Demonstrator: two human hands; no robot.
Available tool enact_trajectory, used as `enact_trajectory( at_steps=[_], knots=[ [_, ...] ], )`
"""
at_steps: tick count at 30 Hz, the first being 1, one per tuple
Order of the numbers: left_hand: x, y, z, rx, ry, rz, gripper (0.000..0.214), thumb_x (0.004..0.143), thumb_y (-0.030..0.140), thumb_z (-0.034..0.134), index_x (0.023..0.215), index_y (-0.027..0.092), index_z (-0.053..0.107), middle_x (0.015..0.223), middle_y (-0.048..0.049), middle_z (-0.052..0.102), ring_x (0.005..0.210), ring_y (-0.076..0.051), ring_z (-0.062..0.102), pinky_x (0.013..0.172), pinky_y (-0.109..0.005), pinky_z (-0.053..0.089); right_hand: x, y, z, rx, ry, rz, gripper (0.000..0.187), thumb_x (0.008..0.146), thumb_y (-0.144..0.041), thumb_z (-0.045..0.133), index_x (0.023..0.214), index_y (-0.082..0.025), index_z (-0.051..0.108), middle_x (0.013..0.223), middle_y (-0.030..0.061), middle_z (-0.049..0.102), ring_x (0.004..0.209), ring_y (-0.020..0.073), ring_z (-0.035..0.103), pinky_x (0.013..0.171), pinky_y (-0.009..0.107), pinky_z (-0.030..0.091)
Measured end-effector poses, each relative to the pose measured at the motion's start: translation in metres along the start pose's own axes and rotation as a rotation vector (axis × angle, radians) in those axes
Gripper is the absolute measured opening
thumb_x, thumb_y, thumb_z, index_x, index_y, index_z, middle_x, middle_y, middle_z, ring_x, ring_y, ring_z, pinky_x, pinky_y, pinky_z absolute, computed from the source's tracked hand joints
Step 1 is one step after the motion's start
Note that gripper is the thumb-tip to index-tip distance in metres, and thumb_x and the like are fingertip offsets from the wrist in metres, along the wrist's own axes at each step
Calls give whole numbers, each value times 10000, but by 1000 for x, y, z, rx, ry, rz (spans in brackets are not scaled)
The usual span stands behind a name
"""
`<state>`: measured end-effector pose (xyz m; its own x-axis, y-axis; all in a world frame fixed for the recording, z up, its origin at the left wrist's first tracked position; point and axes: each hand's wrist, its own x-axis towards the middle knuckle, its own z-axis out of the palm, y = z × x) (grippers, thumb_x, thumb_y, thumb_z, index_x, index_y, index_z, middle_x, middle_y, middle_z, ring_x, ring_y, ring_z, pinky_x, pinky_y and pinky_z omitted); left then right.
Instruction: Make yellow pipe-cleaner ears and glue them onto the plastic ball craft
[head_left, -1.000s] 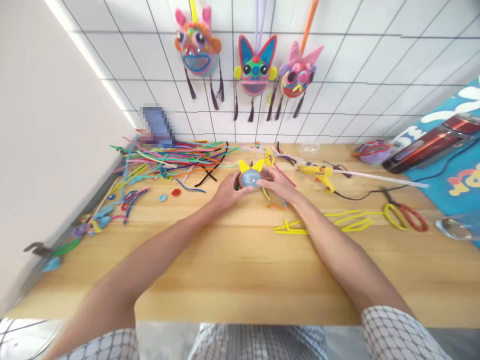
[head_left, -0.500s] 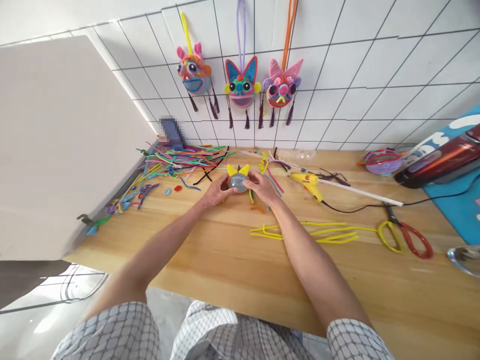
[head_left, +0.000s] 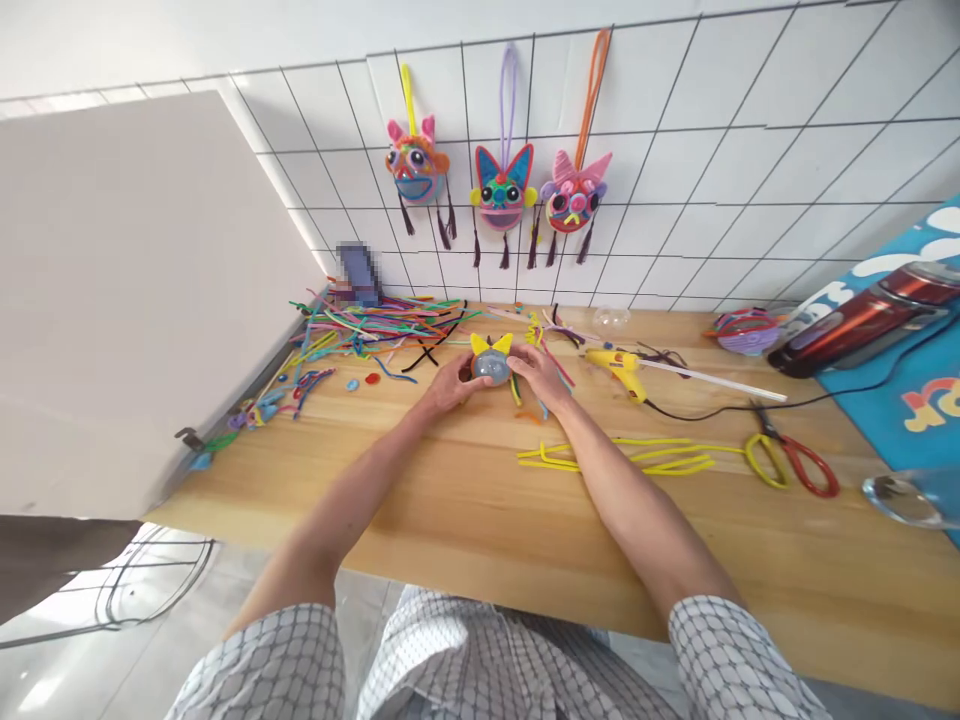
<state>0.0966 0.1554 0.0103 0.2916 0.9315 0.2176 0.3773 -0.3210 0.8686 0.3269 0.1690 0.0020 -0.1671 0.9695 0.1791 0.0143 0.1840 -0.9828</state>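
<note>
A small grey-blue ball with two yellow pointed ears (head_left: 490,362) rests on the wooden table (head_left: 480,520) toward the back. My left hand (head_left: 450,385) cups its left side with curled fingers. My right hand (head_left: 538,375) grips its right side, fingers closed around it. Loose pipe cleaners lie under and beside my right hand.
A heap of coloured pipe cleaners (head_left: 367,325) lies back left. A yellow glue gun (head_left: 619,366) with a cord, yellow pipe cleaners (head_left: 622,457) and scissors (head_left: 791,460) lie to the right. Three craft masks (head_left: 499,190) hang on the tiled wall. A red appliance (head_left: 862,320) is far right.
My head has lifted and pulled back, so the table sits lower and farther in view. Both hands stay on the eared ball in about the same spot.
</note>
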Motion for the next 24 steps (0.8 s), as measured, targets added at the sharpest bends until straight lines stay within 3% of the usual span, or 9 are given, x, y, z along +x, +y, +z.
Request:
enact_trajectory(
  at_steps=[7, 11, 17, 24],
  knots=[
    [2, 6, -3, 4, -27, 27, 748, 813, 683, 813, 1305, 132, 693, 1273, -157, 782, 1160, -314, 727, 1057, -457, 573, 6, -10, -12, -3, 197, 3, 534, 771, -662, 820, 1084, -236, 739, 1227, 92, 798, 1172, 276, 725, 1099, 466, 547],
    [4, 1, -2, -6, -40, 57, 709, 833, 654, 814, 1313, 148, 695, 1309, -152, 779, 1181, -322, 728, 1081, -474, 569, 14, -19, -12, -62, 187, 22, 466, 773, -605, 833, 1043, -233, 759, 1088, 63, 799, 1064, 255, 725, 980, 414, 584],
    [6, -8, 0, 14, -30, 75, 661, 842, 605, 830, 1322, 171, 693, 1314, -145, 782, 1234, -351, 719, 1135, -505, 539, 21, -25, 7, -213, 185, -25, 307, 821, -506, 798, 955, -230, 799, 847, 1, 732, 823, 194, 649, 810, 342, 539],
    [7, -12, 3, 10, -34, 91, 617, 834, 503, 860, 1320, 160, 696, 1294, -137, 792, 1184, -334, 738, 1091, -469, 562, 19, -20, 13, -238, 181, -25, 349, 830, -571, 776, 850, -223, 764, 824, 18, 763, 791, 210, 670, 745, 342, 534]
  ],
)
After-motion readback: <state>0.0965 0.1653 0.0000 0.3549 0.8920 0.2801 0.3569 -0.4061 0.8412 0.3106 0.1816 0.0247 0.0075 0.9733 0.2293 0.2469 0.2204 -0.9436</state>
